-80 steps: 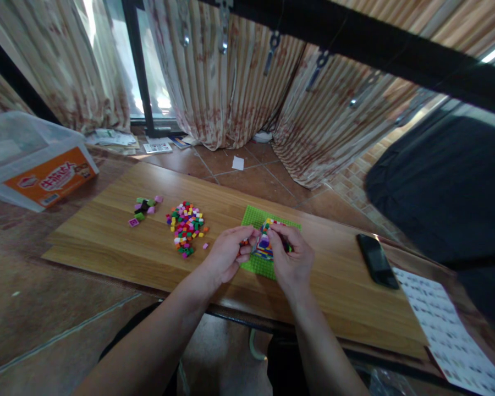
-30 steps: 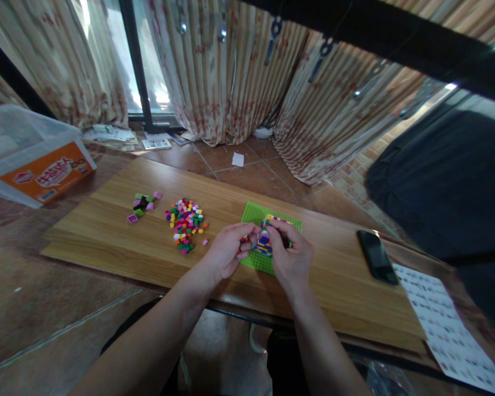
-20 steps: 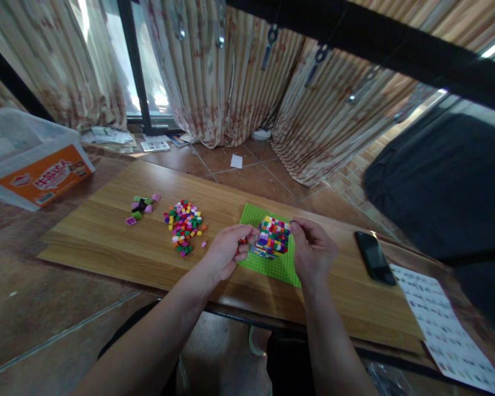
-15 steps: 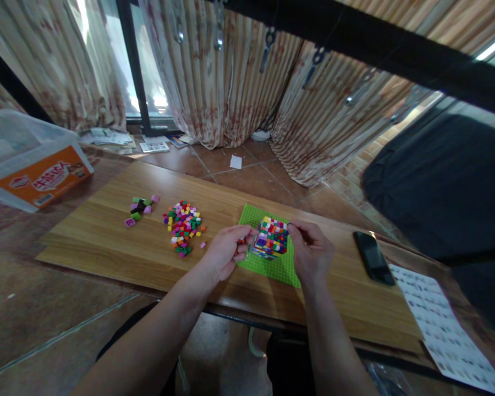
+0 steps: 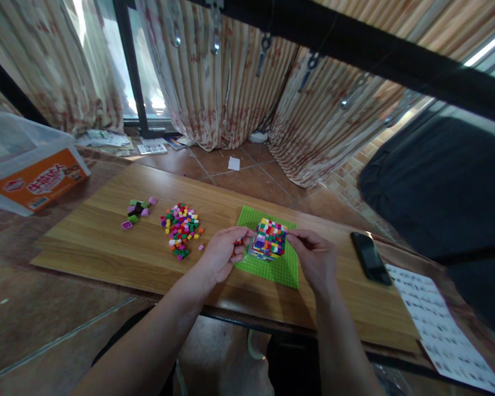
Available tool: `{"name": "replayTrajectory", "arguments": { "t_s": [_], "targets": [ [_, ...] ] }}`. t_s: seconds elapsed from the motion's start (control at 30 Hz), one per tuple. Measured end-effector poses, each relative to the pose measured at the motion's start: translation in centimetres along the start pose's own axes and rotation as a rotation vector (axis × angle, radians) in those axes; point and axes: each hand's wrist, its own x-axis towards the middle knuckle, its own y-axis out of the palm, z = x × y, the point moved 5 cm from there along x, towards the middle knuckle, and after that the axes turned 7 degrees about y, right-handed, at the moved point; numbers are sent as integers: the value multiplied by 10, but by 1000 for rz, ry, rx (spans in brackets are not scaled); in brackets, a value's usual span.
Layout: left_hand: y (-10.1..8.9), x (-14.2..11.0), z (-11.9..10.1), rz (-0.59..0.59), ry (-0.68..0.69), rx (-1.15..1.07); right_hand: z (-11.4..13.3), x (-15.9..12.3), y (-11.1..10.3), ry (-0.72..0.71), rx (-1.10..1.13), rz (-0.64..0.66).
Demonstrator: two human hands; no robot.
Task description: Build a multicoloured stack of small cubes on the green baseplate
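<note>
A block-shaped build of many small coloured bricks (image 5: 269, 237) stands on a green baseplate (image 5: 284, 274). My left hand (image 5: 224, 250) is at its left side, fingers curled round a few small bricks (image 5: 236, 245), reddish and orange where they show. Its thumb and forefinger tips come close to the build's left face. At the right side, my right hand (image 5: 313, 258) has thumb and forefinger pinched together by the upper right edge of the build. Whatever sits in that pinch is too small or hidden to name.
On the wooden board (image 5: 119, 247), a pile of small coloured bricks (image 5: 182, 226) lies left of the baseplate, with a smaller group (image 5: 138, 210) further left. A phone (image 5: 371, 257) and a printed sheet (image 5: 437, 324) lie right. A clear plastic bin (image 5: 33, 170) stands far left.
My right hand has moved from over the front of the build to its right side, uncovering the bricks. My left hand has kept its place with bricks in it. The view has shifted slightly.
</note>
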Motion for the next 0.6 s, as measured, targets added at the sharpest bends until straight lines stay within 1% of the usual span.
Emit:
{"name": "replayTrajectory", "arguments": {
  "t_s": [0.1,0.23,0.33,0.5,0.6],
  "targets": [
    [-1,0,1,1,-4,4,3,-2,2,-29,-82,6],
    [-2,2,1,-6,-2,4,11,-5,4,-110,-182,-1],
    [-1,2,1,-10,0,5,11,-4,4,-140,-171,-4],
    [-1,0,0,-5,7,3,2,-1,3,-86,-55,25],
    [-1,0,0,-10,5,-1,3,-1,3,-94,-77,39]
  ]
}}
